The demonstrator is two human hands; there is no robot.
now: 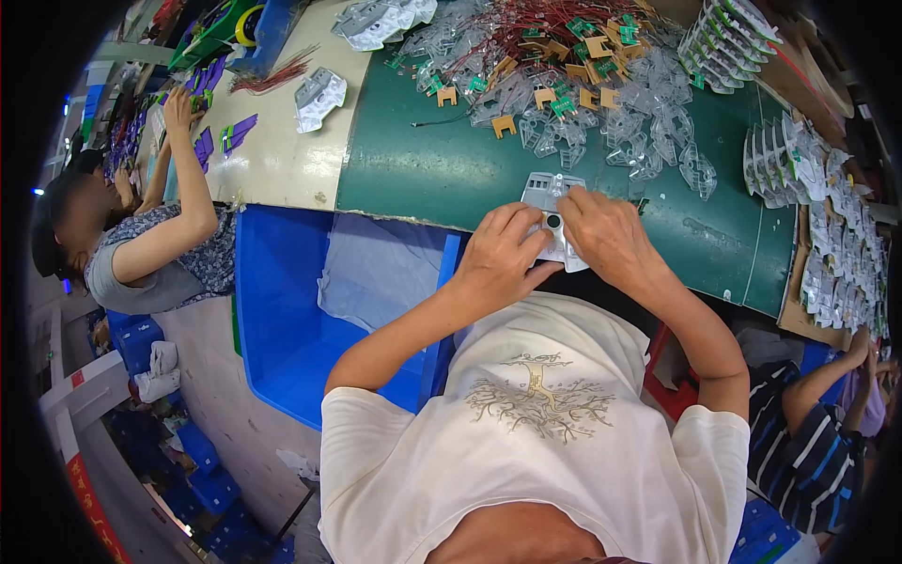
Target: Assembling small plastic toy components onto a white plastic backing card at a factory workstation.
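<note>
At the front edge of the green tabletop I have a light grey plastic housing (539, 188) with slots at its far end and a round black spot near its middle. My left hand (503, 249) is closed on the housing's left side, thumb at the near end. From the right, my right hand (606, 230) bends its fingers down onto the housing's upper face, pressed together. Whether a small part sits under those fingertips is hidden. Beyond the hands spreads a heap of clear plastic pieces (648, 141), mixed with red wires (507, 38), small green circuit boards (563, 105) and tan pieces (505, 125).
Below the table's edge at left stands a large blue bin (282, 320) with a pale sheet (376, 273) inside. Nested grey housings (780, 164) line the right side. A co-worker (160, 254) at left handles purple parts (240, 133); another person's striped shirt (808, 451) shows at right.
</note>
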